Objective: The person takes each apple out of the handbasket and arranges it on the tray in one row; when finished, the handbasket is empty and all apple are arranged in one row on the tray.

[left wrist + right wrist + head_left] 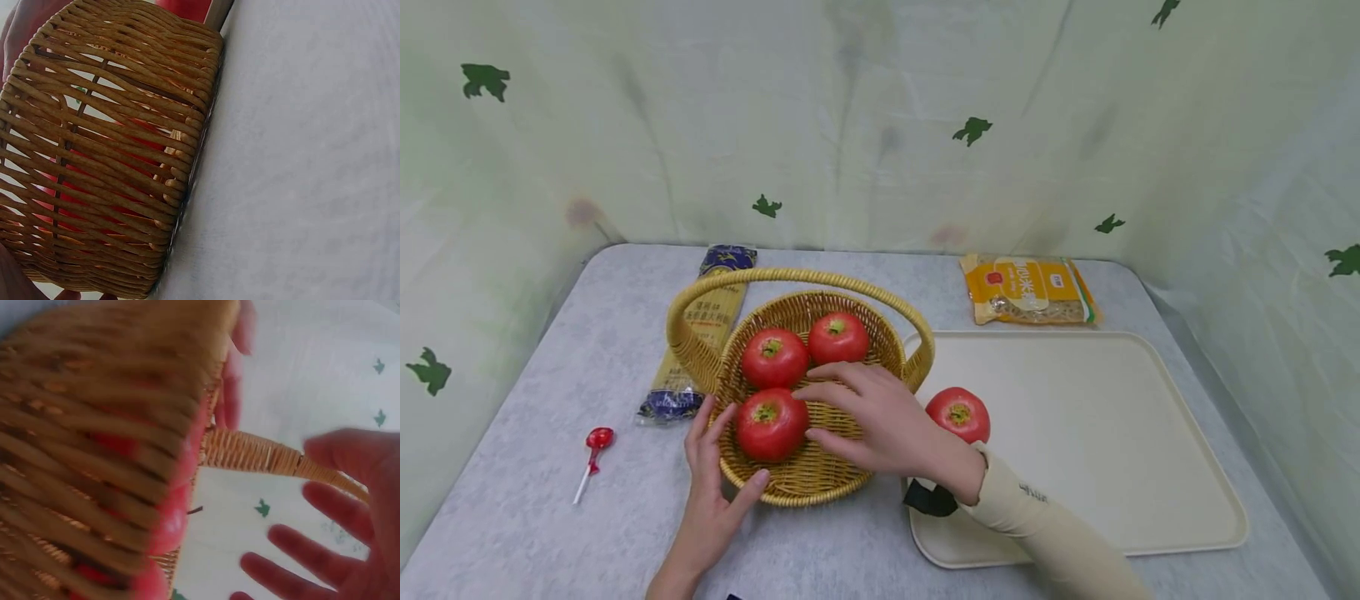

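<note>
A round wicker basket [827, 492] with an arched handle stands on the table, holding three red apples [772, 425]. My left hand [706, 492] rests against its near left rim with fingers extended and thumb spread toward the front. Over the basket's right half is my right hand [880, 412], fingers apart and empty, its fingertips beside the nearest apple. In the right wrist view, the right hand [337, 550] shows nothing between its spread fingers. Another apple [958, 412] sits at the left side of a cream tray [1090, 442], beyond my right wrist.
Left of the basket lies a yellow-and-blue pasta packet [707, 321], partly behind the handle. An orange noodle packet [1030, 292] is behind the tray. A red lollipop [598, 450] lies at the left. Pale curtains with green leaf shapes stand around the table.
</note>
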{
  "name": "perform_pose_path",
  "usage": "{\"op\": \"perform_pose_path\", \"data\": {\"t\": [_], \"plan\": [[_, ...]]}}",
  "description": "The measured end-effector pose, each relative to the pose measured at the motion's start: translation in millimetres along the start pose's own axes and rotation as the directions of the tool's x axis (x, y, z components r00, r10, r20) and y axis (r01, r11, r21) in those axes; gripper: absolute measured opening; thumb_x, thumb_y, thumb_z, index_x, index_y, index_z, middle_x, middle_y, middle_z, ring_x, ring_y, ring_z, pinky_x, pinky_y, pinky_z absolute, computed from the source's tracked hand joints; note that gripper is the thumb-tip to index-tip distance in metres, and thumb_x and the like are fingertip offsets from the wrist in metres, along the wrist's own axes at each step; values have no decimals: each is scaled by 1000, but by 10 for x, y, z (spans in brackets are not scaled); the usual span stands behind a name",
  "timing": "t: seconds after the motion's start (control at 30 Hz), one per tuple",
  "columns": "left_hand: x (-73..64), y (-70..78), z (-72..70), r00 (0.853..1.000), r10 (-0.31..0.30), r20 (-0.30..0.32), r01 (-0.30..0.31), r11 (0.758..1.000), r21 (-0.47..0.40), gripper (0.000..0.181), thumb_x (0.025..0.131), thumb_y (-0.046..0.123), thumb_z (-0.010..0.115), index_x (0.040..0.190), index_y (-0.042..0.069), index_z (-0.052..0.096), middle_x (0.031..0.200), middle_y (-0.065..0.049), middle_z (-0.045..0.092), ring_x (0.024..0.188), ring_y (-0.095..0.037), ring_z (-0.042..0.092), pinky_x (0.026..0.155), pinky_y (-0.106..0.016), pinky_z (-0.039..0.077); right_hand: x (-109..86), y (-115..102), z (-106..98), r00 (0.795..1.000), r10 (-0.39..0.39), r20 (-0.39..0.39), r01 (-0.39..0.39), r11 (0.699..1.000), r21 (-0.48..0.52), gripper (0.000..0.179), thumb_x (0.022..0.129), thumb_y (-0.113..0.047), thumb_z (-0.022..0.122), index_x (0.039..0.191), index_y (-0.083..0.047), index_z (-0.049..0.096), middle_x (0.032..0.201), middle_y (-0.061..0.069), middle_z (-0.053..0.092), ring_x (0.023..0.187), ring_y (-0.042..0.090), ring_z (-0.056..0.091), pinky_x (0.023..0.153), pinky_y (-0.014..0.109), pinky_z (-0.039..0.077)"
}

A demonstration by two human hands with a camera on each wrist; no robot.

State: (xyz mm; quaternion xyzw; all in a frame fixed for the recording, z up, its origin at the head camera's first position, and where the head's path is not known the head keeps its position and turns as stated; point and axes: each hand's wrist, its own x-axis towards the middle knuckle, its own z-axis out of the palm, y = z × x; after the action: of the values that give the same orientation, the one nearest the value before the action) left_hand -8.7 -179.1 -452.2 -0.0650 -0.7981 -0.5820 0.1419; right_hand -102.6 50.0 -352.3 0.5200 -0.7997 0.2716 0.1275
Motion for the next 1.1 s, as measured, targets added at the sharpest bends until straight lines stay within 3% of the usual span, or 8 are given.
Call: {"op": "perform_pose_path", "data": {"t": [0.1, 0.23, 0.57, 0.7, 0.9, 1.1], "plan": [[7, -8, -6, 1000, -5, 3, 5, 1000, 0, 83, 79, -3, 66, 149, 10, 24, 155, 2, -3, 139, -20, -3, 100, -68, 5, 124, 19, -8, 993, -3, 117, 3, 1000, -1, 41, 90, -37, 63, 126, -18, 60, 129, 2, 54, 119, 12, 45, 97, 31, 36], [15, -14, -9, 1000, -10, 7, 10, 1000, 3, 82, 80, -3, 65, 149, 10, 24, 155, 2, -3, 139, -19, -4, 99, -69, 5, 267, 47, -13, 967, 19, 256, -19, 1000, 0, 44, 91, -39, 61, 131, -20, 58, 130, 2, 53, 119, 11, 44, 96, 33, 36], [12, -12, -12, 1000, -11, 13, 11, 1000, 0, 83, 81, -3, 65, 150, 12, 22, 155, 2, -4, 139, -20, -4, 98, -70, 4, 478, 112, 108, 857, 63, 511, -67, 998, -12, 51, 91, -46, 57, 138, -28, 51, 137, 1, 48, 118, 12, 48, 91, 32, 42], [3, -15, -11, 1000, -7, 11, 6, 1000, 1, 85, 81, -4, 65, 151, 12, 19, 155, 2, -4, 140, -20, -5, 100, -68, 4, 514, 134, 162, 820, 70, 568, -89, 996, 6, 53, 90, -46, 59, 140, -29, 49, 139, -1, 47, 116, 11, 50, 89, 31, 44], [-4, 2, -9, 1000, -1, 7, 1, 1000, 0, 87, 79, -4, 65, 151, 12, 18, 155, 1, -3, 140, -19, -4, 101, -65, 4, 540, 149, 192, 772, 94, 629, -136, 991, 19, 51, 89, -45, 62, 136, -28, 54, 144, -1, 43, 127, 11, 42, 95, 33, 40], [-6, 33, -5, 1000, 16, -3, -16, 1000, -12, 87, 78, -5, 66, 150, 11, 19, 155, -1, -2, 140, -21, -4, 101, -65, 3, 530, 156, 190, 770, 79, 633, -112, 994, 11, 50, 88, -41, 65, 135, -26, 55, 141, 0, 45, 122, 11, 46, 95, 29, 40]]}}
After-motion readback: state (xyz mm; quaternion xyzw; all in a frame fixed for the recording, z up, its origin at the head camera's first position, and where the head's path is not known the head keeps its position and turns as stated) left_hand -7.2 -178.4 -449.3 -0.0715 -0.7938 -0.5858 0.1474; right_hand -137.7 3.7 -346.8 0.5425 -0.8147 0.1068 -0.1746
